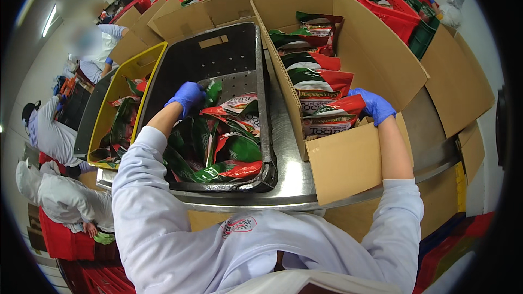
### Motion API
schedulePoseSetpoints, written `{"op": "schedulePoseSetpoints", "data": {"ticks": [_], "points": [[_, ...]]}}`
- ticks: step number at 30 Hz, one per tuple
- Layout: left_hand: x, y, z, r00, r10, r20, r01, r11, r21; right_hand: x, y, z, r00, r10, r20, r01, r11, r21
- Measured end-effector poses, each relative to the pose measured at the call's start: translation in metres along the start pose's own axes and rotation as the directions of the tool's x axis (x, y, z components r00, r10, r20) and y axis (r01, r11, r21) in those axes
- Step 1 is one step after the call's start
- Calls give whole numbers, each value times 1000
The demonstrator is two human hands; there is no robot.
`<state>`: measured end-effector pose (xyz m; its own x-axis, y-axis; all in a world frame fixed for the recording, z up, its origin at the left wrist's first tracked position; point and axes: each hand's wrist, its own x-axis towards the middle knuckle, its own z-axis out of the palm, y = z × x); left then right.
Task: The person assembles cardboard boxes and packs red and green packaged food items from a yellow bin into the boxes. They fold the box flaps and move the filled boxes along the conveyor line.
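My left hand (188,97), in a blue glove, is closed over the black crate (260,49) and pinches the corner of a green pouch (213,92). Below it, several red and green plastic pouches (235,149) lie loosely heaped in that crate. On the right, my gloved right hand (377,106) reaches into an open cardboard box (376,49). Its fingers close on the upper edge of the nearest red and green pouch (333,118). Behind that one, more pouches (313,61) stand in a row along the box's left wall. The right fingertips are partly hidden.
Both containers rest on a steel table (291,170). A yellow crate (97,130) with pouches stands at the left. Further cardboard boxes (239,2) and a red crate (406,13) line the back. A box flap (348,171) hangs toward me. Co-workers (54,133) work at the left.
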<state>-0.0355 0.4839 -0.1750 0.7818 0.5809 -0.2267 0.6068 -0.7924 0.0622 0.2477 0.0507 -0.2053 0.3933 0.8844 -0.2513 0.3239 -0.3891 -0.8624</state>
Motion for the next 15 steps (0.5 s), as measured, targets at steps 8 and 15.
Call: {"op": "schedulePoseSetpoints", "data": {"ticks": [8,15], "points": [[21,-39,-107,729,-93,-678,18,993,-116,1,-9,2,998,-2,68,-3,997,74],[-18,67,-224,703,-350,-619,-562,260,-785,-1,-4,11,996,-81,-29,84,990,112]]}}
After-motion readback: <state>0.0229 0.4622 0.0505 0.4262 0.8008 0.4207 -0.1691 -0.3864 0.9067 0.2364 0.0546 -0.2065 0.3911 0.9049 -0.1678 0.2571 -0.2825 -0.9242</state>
